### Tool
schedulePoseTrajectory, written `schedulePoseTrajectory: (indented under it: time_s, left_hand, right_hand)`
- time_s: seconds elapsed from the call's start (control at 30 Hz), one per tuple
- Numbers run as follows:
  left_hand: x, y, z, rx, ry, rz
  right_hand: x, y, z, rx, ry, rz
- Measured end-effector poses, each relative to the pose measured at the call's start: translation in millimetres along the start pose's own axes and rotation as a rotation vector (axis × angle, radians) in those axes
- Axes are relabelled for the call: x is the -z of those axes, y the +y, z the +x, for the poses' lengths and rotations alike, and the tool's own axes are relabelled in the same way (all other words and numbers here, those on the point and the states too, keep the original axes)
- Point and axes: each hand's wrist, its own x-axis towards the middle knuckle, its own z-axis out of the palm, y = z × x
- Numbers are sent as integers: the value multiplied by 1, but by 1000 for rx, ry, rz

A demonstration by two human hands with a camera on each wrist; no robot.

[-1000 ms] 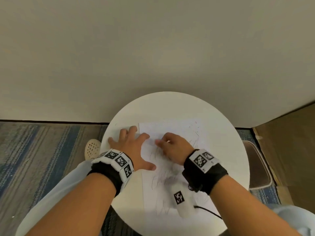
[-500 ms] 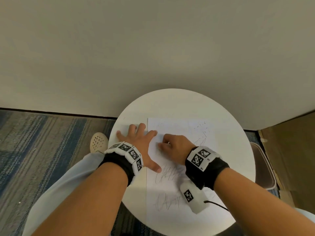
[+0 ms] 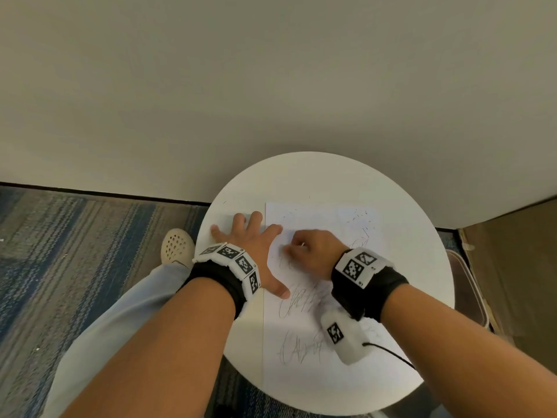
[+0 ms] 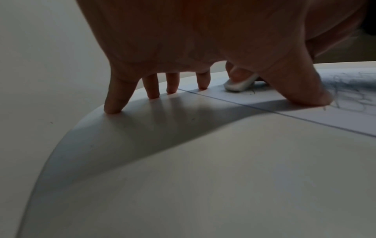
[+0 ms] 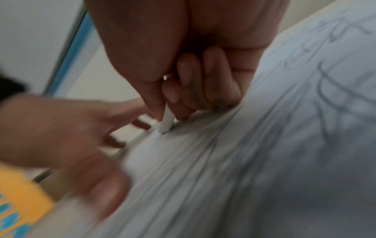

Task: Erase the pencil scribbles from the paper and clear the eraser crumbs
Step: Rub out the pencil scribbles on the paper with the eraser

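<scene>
A white sheet of paper with grey pencil scribbles lies on a round white table. My left hand is spread flat, with its thumb and forefinger on the paper's left edge and the other fingers on the table. My right hand pinches a small white eraser and presses its end on the paper near the left hand. The left wrist view shows the eraser behind my spread fingers. Dark eraser crumbs dot the paper's far right corner.
The table stands against a plain wall. A striped carpet covers the floor at the left, where my shoe and trouser leg show. A bin sits to the right of the table.
The right hand with the eraser has shifted slightly along the paper between frames, rubbing near the left hand. The head view has drifted, so the table sits further right. The left hand stays spread.
</scene>
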Motion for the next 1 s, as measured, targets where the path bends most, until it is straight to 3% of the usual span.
schedulePoseTrajectory:
  time_s: [0.1, 0.33, 0.53, 0.63, 0.77, 0.9, 1.0]
  left_hand:
    - [1, 0, 0, 4, -9, -10]
    - [4, 4, -1, -91, 31, 41]
    - [6, 3, -1, -109, 38, 18]
    - [7, 5, -1, -99, 25, 30]
    - [8, 5, -1, -109, 20, 20]
    - [8, 6, -1, -93, 3, 30]
    - [8, 5, 0, -107, 1, 11]
  right_hand:
    - [9, 2, 6, -35, 98, 49]
    - [15, -1, 7, -56, 81, 6]
    - [-3, -5, -10, 126, -34, -101]
    - [4, -2, -3, 83, 52, -51]
    - [-2, -8, -7, 153, -51, -127]
    - [9, -6, 1, 98, -4, -99]
    - [4, -10, -1, 184, -130, -206]
